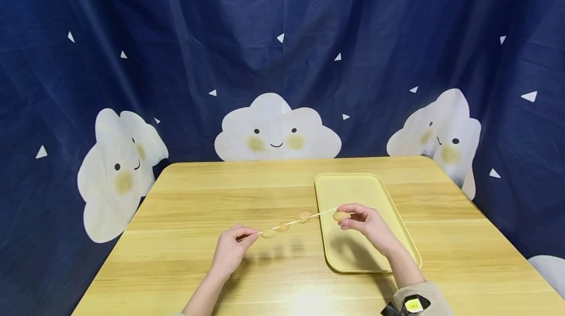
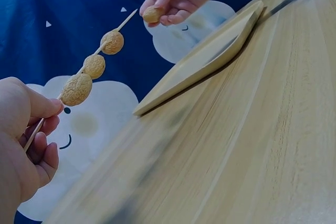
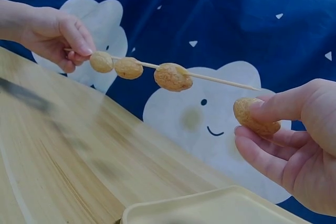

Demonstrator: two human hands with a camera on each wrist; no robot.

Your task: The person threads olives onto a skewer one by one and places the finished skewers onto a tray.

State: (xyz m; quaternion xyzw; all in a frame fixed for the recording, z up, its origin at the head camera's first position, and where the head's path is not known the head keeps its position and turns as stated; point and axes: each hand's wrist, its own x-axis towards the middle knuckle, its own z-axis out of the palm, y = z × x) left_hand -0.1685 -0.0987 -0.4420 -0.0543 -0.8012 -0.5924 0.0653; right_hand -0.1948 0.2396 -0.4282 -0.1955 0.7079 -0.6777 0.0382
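Note:
My left hand (image 1: 230, 251) pinches a thin wooden skewer (image 3: 223, 80) near its lower end, between thumb and fingers. Three wrinkled, golden-brown oval balls (image 2: 77, 89) are threaded along it, leaving the pointed far end bare. The skewer slants up to the right above the table. In my right hand (image 1: 368, 227), thumb and fingertips pinch one more ball of the same kind (image 3: 255, 116), close to the skewer's tip. In the right wrist view the tip overlaps the space just above that ball.
A shallow pale-yellow tray (image 1: 328, 252) lies on the wooden table (image 1: 176, 276) under my right hand. Behind the table hangs a dark blue curtain (image 1: 198, 36) with white clouds and triangles. Shadows of both hands fall on the tabletop and tray.

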